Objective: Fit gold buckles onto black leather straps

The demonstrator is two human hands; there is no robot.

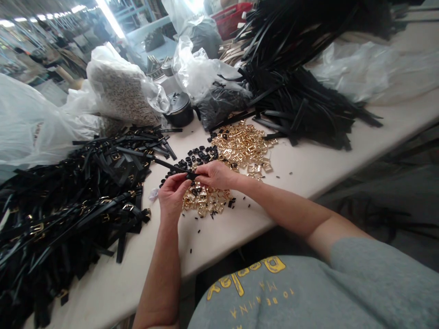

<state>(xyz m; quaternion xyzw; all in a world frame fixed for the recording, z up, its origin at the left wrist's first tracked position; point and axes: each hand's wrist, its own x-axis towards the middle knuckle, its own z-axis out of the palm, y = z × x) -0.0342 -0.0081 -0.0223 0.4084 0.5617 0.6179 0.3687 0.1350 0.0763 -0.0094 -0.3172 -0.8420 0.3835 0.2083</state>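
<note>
A narrow black strap (168, 165) runs up and to the left from between my two hands. My left hand (173, 192) is closed on it, thumb and fingers pinching near its end. My right hand (216, 175) pinches the same end from the other side; whether a small part sits between those fingertips is hidden. Just beneath and beyond the hands lie gold buckles (245, 144) in a loose heap. Small black loops (197, 155) are scattered beside them, partly behind my hands.
Black straps with buckles (103, 201) cover the left of the table (219, 242). More black straps (302, 109) are piled at the right. Plastic bags (120, 84) of small parts and a black lidded pot (180, 109) stand behind. The table's front edge runs close to my body.
</note>
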